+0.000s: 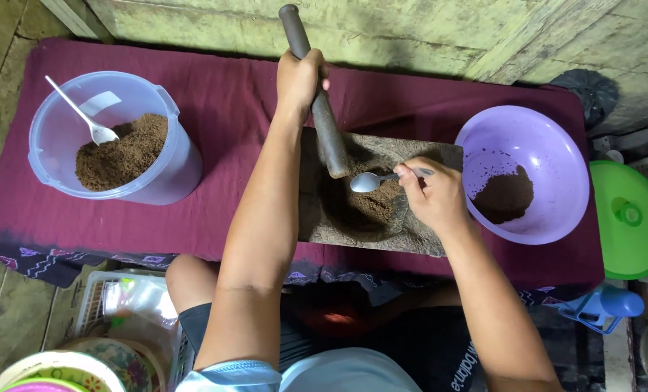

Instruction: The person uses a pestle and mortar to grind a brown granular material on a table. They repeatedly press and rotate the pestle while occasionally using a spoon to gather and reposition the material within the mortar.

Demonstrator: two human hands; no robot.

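My left hand (300, 78) grips a long dark pestle (324, 127) near its top; the pestle's lower end rests in the hollow of a grey stone mortar slab (382, 229). Brown ground powder (371, 203) fills that hollow. My right hand (433, 192) pinches the handle of a metal spoon (369, 181), whose bowl hovers just over the powder beside the pestle's tip. A purple bowl (549, 156) with a little brown powder stands right of the slab, close to my right hand.
A clear plastic tub (164, 174) with brown powder and a white spoon (84, 116) stands at the left on the maroon cloth (229, 109). A green lid (629, 218) and blue object (603, 305) lie at the right. Plates and a basket sit bottom left.
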